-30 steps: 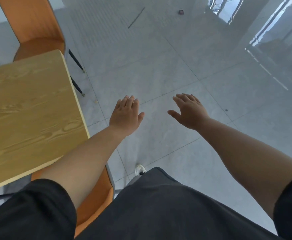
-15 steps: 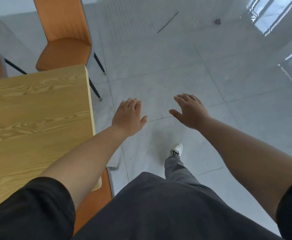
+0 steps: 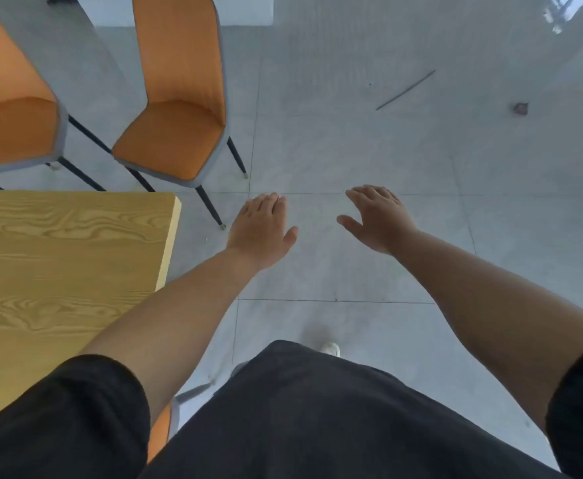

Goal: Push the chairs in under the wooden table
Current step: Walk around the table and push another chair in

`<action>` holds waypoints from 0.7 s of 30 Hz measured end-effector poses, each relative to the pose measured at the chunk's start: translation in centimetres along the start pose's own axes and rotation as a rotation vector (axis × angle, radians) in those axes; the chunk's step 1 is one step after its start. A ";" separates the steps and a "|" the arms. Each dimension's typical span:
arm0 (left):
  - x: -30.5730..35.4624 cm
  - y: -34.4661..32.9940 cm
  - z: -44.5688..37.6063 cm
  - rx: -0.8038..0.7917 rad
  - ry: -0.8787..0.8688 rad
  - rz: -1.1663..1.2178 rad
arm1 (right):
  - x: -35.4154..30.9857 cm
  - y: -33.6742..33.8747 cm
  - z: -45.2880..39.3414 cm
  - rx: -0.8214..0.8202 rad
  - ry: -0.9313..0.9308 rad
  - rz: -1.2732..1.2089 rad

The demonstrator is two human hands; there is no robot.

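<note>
Across the grey tiled floor (image 3: 369,150), the wooden table (image 3: 58,271) fills the left side, its far right corner pointing toward two orange chairs. Both chairs stand pulled out beyond the table's far edge: the nearer orange chair (image 3: 176,108) sits just past that corner with its seat facing the table, and a second orange chair (image 3: 10,108) is beside it at the left border. Another sliver of orange seat (image 3: 160,430) shows at the table's near right edge, behind the person's dark sleeve. The left hand (image 3: 262,229) hovers beyond the table's right edge, palm down, fingers relaxed and spread, holding nothing. The right hand (image 3: 378,217) hovers beside it, equally loose and empty. A thin stick (image 3: 405,89) and a small dark scrap (image 3: 519,108) lie far off.
</note>
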State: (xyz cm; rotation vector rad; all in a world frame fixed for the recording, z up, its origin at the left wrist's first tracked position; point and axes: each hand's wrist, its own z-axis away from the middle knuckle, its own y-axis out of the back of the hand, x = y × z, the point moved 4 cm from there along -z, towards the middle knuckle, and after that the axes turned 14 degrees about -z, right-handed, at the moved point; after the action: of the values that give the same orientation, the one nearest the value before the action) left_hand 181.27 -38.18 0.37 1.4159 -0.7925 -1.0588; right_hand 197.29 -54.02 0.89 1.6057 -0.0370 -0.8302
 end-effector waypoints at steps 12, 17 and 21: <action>-5.1 -2.3 -15.8 -0.023 0.093 0.013 | 5.7 1.7 -17.1 -0.053 0.051 0.000; -9.2 -3.3 -25.3 -0.031 0.061 0.008 | 7.7 2.7 -26.8 -0.058 0.040 0.021; -13.6 -2.4 -33.1 -0.041 0.040 -0.025 | 8.3 4.2 -34.8 -0.041 0.005 0.007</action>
State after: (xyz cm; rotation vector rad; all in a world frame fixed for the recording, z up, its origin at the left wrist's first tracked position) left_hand 206.66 -12.85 -1.39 1.4114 -0.7222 -1.0569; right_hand 223.47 -29.24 -0.30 1.5680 -0.0218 -0.8171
